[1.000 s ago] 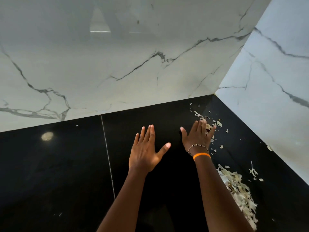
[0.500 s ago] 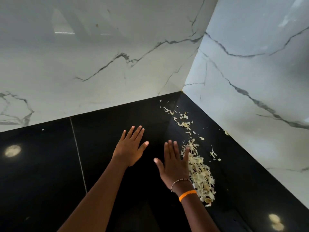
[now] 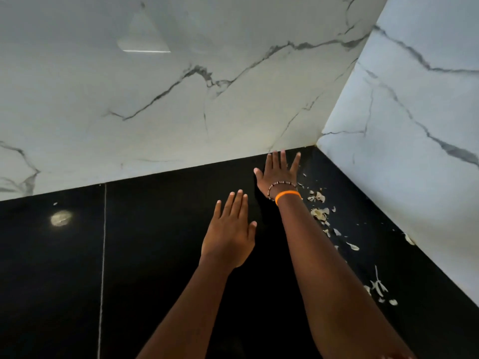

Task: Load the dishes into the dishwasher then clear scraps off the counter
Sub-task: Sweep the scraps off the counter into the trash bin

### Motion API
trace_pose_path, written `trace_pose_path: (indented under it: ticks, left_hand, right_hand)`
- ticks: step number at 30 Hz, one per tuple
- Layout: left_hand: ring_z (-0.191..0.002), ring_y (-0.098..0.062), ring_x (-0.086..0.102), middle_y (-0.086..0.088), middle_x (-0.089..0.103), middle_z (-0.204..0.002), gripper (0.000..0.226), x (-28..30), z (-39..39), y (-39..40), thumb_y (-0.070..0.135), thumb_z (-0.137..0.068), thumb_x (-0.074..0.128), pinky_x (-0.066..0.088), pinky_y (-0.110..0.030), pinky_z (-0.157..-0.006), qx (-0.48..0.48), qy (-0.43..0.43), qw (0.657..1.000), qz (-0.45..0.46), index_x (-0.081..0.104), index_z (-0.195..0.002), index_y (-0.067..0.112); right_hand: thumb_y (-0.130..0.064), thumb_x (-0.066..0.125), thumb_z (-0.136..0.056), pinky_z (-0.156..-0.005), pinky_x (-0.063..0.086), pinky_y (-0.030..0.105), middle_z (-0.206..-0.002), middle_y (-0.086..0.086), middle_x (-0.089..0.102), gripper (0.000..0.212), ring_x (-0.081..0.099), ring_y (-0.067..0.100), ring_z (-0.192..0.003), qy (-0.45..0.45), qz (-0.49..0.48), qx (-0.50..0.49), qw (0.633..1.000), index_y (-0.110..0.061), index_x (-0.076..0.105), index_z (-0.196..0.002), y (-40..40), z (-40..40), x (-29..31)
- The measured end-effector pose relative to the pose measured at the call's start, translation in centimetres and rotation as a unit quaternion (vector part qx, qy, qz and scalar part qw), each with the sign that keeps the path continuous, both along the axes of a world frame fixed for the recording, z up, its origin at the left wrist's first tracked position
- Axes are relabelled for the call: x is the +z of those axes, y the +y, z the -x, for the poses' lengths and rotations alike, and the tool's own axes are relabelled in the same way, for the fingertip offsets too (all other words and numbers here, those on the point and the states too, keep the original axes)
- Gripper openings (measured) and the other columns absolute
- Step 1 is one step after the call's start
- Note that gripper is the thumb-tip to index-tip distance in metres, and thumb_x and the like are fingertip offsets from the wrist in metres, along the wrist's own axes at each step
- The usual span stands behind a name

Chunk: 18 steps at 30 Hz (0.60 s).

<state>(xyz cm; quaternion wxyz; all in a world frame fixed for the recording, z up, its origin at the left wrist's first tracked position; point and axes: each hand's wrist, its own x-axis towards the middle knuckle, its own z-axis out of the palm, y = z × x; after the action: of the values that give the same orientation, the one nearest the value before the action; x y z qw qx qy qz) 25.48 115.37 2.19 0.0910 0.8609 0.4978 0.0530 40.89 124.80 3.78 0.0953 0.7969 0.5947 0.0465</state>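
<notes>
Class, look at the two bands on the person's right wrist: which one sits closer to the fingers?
The beaded bracelet. It circles the right hand just below the palm, while the plain orange band lies behind it, further down the forearm.

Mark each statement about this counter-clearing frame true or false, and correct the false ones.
1. Both hands have straight fingers and hold nothing. True: the left hand and the right hand are flat and empty.
2. The scraps lie left of the left hand. False: the scraps lie right of the right arm, along the side wall.
3. The right hand reaches farther toward the corner than the left. True.
4. The orange wristband is on the left wrist. False: the orange wristband is on the right wrist, beside a beaded bracelet.
5. The counter is white marble. False: the counter is black; the walls are white marble.
</notes>
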Motion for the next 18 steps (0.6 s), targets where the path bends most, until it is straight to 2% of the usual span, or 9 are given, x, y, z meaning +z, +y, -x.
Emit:
trace_pose_path:
  ticks: [3, 7, 14, 16, 18]
  left_hand:
    - [-0.143, -0.016, -0.018, -0.003, -0.017, -0.156, 0.065, 0.3, 0.0, 0.0, 0.041, -0.098, 0.019, -0.009, -0.036, -0.117, -0.003, 0.011, 1.000, 0.009, -0.011, -0.148, 0.011]
    - [-0.143, -0.016, -0.018, -0.004, -0.017, -0.156, 0.067, 0.7, 0.2, -0.1, 0.041, -0.096, 0.021, -0.008, -0.038, -0.118, -0.010, 0.018, 0.999, 0.028, -0.011, -0.148, 0.012]
    - [-0.144, -0.018, -0.016, -0.005, -0.016, -0.156, 0.064, 1.6, 0.4, -0.2, 0.038, -0.098, 0.020, -0.007, -0.039, -0.118, -0.021, 0.021, 0.998, 0.063, -0.010, -0.147, 0.011]
    - [-0.144, -0.017, -0.014, -0.004, -0.013, -0.157, 0.062, 1.9, 0.4, -0.5, 0.035, -0.099, 0.021, -0.006, -0.037, -0.118, -0.022, 0.002, 0.998, 0.067, -0.008, -0.148, 0.011]
    - [-0.145, -0.014, -0.009, -0.002, -0.006, -0.158, 0.059, 2.2, 0.5, -1.2, 0.030, -0.099, 0.023, -0.004, -0.033, -0.118, -0.032, -0.039, 0.996, 0.068, -0.002, -0.149, 0.011]
  right_hand:
    - [-0.048, 0.008, -0.096, -0.104, -0.024, 0.057, -0.158, 0.007, 0.002, 0.066, -0.007, 0.023, -0.145, -0.011, -0.001, -0.009, 1.000, -0.007, 0.006, -0.148, 1.4, -0.7, -0.7]
    - [-0.054, 0.007, -0.094, -0.105, -0.024, 0.055, -0.156, 0.014, 0.007, 0.074, -0.006, 0.026, -0.145, -0.006, 0.000, -0.100, 0.995, -0.002, 0.009, -0.146, -1.1, -1.4, -0.5]
    - [-0.056, 0.011, -0.093, -0.109, -0.019, 0.054, -0.155, 0.018, 0.010, 0.079, 0.000, 0.029, -0.145, 0.029, -0.008, -0.221, 0.975, 0.003, 0.010, -0.145, -11.0, -1.8, -0.5]
    - [-0.056, 0.012, -0.093, -0.109, -0.018, 0.054, -0.155, 0.019, 0.011, 0.079, 0.002, 0.029, -0.145, 0.030, -0.015, -0.244, 0.969, 0.003, 0.010, -0.145, -14.4, -1.0, -0.5]
    - [-0.055, 0.012, -0.093, -0.107, -0.023, 0.053, -0.154, 0.019, 0.010, 0.078, 0.003, 0.030, -0.145, 0.028, -0.007, -0.260, 0.965, 0.004, 0.008, -0.145, -17.7, -0.2, -0.5]
